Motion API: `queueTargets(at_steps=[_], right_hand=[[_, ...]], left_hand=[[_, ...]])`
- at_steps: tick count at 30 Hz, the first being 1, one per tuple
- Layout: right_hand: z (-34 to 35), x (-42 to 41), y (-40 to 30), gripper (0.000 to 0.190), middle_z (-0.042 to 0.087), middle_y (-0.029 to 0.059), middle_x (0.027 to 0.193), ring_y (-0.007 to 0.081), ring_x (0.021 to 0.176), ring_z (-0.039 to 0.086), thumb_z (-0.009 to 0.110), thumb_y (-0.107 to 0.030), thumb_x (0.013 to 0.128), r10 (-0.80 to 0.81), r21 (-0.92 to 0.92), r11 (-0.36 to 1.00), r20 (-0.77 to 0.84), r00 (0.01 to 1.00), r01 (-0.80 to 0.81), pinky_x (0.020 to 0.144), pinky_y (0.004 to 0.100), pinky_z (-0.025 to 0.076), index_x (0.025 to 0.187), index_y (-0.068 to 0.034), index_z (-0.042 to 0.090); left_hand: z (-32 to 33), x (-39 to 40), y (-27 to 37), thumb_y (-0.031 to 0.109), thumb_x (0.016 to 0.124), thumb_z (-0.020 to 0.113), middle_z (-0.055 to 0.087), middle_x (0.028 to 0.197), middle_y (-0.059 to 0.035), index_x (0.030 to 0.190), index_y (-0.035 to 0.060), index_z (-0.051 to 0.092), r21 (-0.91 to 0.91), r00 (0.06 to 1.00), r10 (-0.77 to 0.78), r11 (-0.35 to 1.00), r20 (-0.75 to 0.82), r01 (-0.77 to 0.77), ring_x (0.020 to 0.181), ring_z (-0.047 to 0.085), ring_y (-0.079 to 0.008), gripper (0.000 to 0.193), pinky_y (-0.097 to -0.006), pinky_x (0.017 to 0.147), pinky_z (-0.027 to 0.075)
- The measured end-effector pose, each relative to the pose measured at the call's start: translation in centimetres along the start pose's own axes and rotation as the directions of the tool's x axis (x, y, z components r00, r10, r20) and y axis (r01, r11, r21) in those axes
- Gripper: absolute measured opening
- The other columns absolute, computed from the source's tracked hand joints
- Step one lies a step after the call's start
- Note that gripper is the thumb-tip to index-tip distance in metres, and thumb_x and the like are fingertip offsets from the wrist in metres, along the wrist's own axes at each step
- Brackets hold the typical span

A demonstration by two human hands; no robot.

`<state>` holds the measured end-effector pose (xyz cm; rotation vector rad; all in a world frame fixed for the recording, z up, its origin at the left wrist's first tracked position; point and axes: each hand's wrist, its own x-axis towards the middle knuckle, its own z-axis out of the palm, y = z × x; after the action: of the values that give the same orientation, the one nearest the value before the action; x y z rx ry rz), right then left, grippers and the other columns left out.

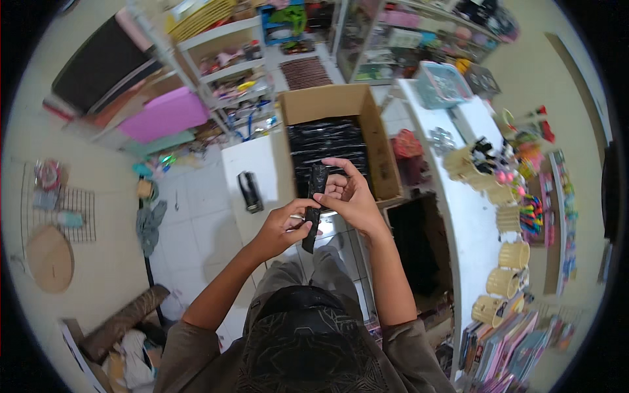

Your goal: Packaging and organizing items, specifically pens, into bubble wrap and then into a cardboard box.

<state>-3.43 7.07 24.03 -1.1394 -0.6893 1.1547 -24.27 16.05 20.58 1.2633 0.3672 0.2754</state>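
Both hands hold one slim bundle wrapped in black plastic [316, 196], tilted slightly in front of my body. My left hand [290, 226] grips its lower part between thumb and fingers. Higher up, my right hand [346, 196] has its thumb on the bundle and its index finger at the top end. Behind the hands stands an open cardboard box [324, 100] filled with similar black plastic-wrapped bundles [327, 142]. A black object with a shiny surface [250, 191], perhaps another wrapped bundle, lies on the white tabletop [233, 162] left of the box.
A long white counter [469, 236] on the right holds woven cups [513, 255], a light-blue plastic basket [444, 86] and stacked books or folders. Below it is a dark open box [417, 245]. White shelves [221, 42] stand at the back left. Grey cloth [150, 228] lies at the left.
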Motion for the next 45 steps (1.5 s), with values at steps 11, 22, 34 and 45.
queueTargets(at_steps=[11, 22, 34, 45], right_hand=[[9.5, 4.1, 16.8, 0.051, 0.076, 0.0043, 0.126, 0.0099, 0.110, 0.070, 0.072, -0.008, 0.108, 0.345, -0.063, 0.938, 0.101, 0.933, -0.341, 0.096, 0.0294, 0.055, 0.157, -0.008, 0.057], [7.0, 9.9, 35.7, 0.029, 0.083, 0.0080, 0.102, 0.0131, 0.087, 0.073, 0.086, -0.018, 0.099, 0.148, -0.478, 0.851, -0.181, 0.972, -0.218, 0.083, 0.0304, 0.059, 0.121, 0.001, 0.083], [6.4, 11.3, 37.4, 0.015, 0.081, 0.0076, 0.098, 0.0134, 0.086, 0.071, 0.086, -0.011, 0.096, 0.264, -0.352, 0.879, -0.206, 0.942, -0.323, 0.082, 0.0303, 0.058, 0.106, 0.001, 0.085], [7.9, 8.2, 36.0, 0.013, 0.081, 0.0043, 0.101, 0.0109, 0.089, 0.070, 0.078, -0.011, 0.105, 0.432, -0.257, 0.840, -0.218, 0.875, -0.478, 0.081, 0.0274, 0.054, 0.111, -0.001, 0.084]], left_hand=[[-10.2, -10.9, -10.3, -0.006, 0.110, 0.056, 0.074, 0.121, -0.0111, 0.149, 0.0009, 0.059, 0.002, 0.898, 0.003, 1.000, -0.439, -0.002, 0.120, 0.077, -0.0236, 0.039, -0.0349, 0.101, 0.058], [-16.7, -8.1, -20.4, -0.005, 0.105, 0.063, 0.073, 0.114, -0.0036, 0.143, 0.0030, 0.066, 0.179, 0.837, 0.064, 0.983, -0.543, 0.041, 0.115, 0.070, -0.0122, 0.039, -0.0335, 0.111, 0.052], [-16.2, -7.9, -24.0, 0.000, 0.096, 0.069, 0.068, 0.098, -0.0045, 0.138, 0.0067, 0.072, 0.236, 0.786, 0.140, 0.972, -0.602, 0.009, 0.095, 0.062, -0.0131, 0.042, -0.0306, 0.096, 0.052], [-17.1, -8.4, -23.4, 0.000, 0.095, 0.070, 0.078, 0.121, -0.0090, 0.140, 0.0044, 0.071, 0.295, 0.802, 0.152, 0.955, -0.577, 0.031, 0.103, 0.067, -0.0170, 0.045, -0.0334, 0.099, 0.054]])
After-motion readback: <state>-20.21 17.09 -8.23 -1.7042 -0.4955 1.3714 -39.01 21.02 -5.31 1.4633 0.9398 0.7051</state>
